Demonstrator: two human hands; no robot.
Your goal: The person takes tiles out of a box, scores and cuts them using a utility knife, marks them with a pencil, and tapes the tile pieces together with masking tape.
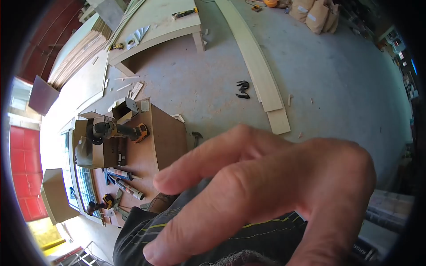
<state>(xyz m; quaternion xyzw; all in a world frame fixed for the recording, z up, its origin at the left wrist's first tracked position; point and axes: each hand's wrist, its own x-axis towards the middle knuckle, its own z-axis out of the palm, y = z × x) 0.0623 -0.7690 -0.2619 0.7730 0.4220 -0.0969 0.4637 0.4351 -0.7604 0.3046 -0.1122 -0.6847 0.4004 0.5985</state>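
My right hand (262, 190) fills the lower middle and right, very near the camera. Its curved fingers point left and are spread apart, with nothing visible between them. My left hand cannot be seen; a small patch that may be part of an arm (160, 202) shows beside the dark clothing (195, 239). Left of my right hand is a wooden work surface (144, 164). On it are an angle grinder with an orange-marked battery (120, 131), an open cardboard box (104, 153), caulking guns (126, 186) and a yellow-and-black drill (106, 201).
Long boards (262, 80) lie on the concrete floor (328, 88), near a black object (242, 89). A hammer (197, 136) is beside the work surface. Farther off stand a large table (164, 29), stacked sheets (82, 53) and paper bags (315, 17).
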